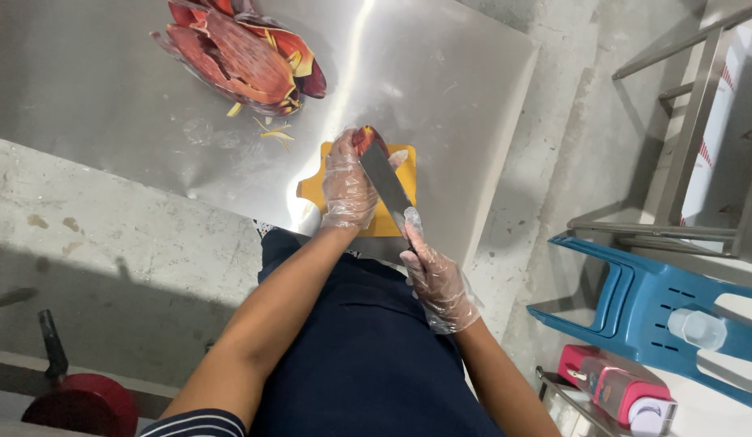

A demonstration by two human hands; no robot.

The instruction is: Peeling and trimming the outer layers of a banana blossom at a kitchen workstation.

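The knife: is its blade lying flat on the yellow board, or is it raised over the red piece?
Raised. The knife slants up from the right hand onto the red piece, which the left hand holds on the yellow board.

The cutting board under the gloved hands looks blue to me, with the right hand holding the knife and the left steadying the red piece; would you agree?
Not quite: the cutting board is yellow, as the head view shows. The rest holds: the right hand grips the knife, and the left hand steadies the red piece on it.
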